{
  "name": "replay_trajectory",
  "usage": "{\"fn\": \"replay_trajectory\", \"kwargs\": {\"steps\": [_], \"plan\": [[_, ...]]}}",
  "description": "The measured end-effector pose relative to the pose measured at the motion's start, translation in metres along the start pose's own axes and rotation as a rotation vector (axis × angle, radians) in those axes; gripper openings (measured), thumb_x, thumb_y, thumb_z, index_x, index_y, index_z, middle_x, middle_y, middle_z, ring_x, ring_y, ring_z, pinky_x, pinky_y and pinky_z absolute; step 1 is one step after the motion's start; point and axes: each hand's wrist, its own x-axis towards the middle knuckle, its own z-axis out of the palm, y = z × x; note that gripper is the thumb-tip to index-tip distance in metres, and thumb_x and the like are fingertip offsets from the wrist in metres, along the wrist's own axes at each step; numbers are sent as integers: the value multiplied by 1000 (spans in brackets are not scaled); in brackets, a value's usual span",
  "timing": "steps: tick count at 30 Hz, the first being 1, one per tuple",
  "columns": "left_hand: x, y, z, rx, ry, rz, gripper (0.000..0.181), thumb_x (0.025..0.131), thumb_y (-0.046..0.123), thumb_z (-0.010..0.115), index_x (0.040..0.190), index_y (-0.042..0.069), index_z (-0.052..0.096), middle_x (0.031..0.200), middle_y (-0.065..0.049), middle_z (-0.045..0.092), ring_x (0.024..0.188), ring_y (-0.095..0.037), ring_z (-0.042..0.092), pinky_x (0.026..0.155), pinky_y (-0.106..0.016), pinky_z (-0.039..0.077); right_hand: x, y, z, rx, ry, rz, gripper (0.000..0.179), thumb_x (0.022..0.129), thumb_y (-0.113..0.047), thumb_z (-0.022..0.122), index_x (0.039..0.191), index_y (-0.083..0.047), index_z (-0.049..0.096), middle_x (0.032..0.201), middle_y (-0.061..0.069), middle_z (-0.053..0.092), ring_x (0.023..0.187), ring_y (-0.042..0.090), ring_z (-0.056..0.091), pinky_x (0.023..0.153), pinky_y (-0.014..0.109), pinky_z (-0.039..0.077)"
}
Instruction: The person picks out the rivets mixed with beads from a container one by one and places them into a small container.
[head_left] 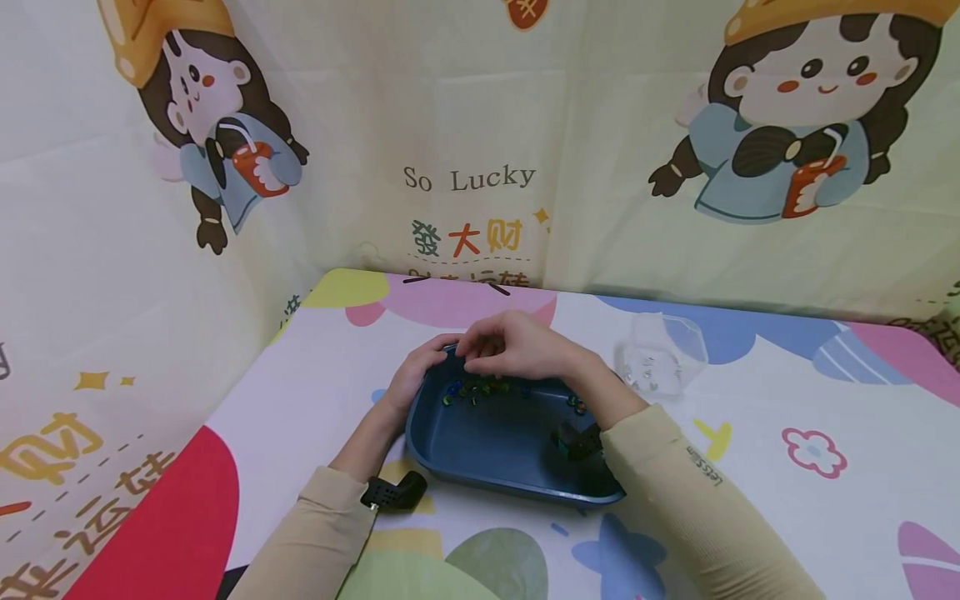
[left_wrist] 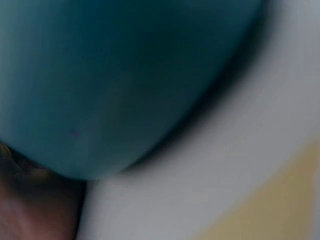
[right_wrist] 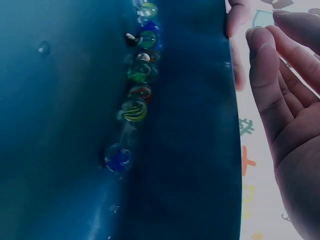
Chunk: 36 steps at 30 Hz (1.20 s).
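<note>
A dark blue plastic tub [head_left: 495, 446] sits in front of me. My left hand [head_left: 411, 377] grips its left end at the far corner, fingers over the rim. In the left wrist view the tub's blurred outer wall [left_wrist: 125, 90] fills much of the picture. Several glass marbles [right_wrist: 135, 109] with coloured swirls lie in a line where the tub's floor meets its wall. Over the far rim is my right hand [head_left: 517, 346], fingers curled and thumb tip against a fingertip. Nothing shows between those fingertips in the right wrist view.
Behind the tub's right end stands a clear plastic box [head_left: 663, 354] with small clear bits inside. A few more marbles [head_left: 576, 404] lie near the tub's right end. The patterned tabletop [head_left: 750, 508] meets a printed cloth backdrop [head_left: 600, 167] at the back and left.
</note>
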Motion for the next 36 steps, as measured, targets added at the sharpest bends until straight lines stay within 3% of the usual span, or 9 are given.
{"fn": "replay_trajectory", "kwargs": {"steps": [9,19,36], "plan": [[1,1,1,50,21,-20,46,100,9,27,138,-7,48,120,-8,60,100,-20,59,90,-27,49,1,3,6,-49,-103,72,22,92,-10,71,112,1,72,89,-1,69,79,14,63,76,29,54],[0,1,2,13,-11,-12,50,97,8,26,141,-11,43,125,-6,59,105,-19,59,91,-28,48,2,10,10,-102,-219,131,27,90,-7,72,116,0,70,98,2,70,87,11,65,84,26,53],[0,3,2,29,-4,-31,51,97,8,24,141,-10,43,130,-12,58,110,-21,57,93,-30,47,5,15,18,-158,-308,169,24,90,-5,69,114,-2,71,98,1,71,86,10,65,84,24,52]]}}
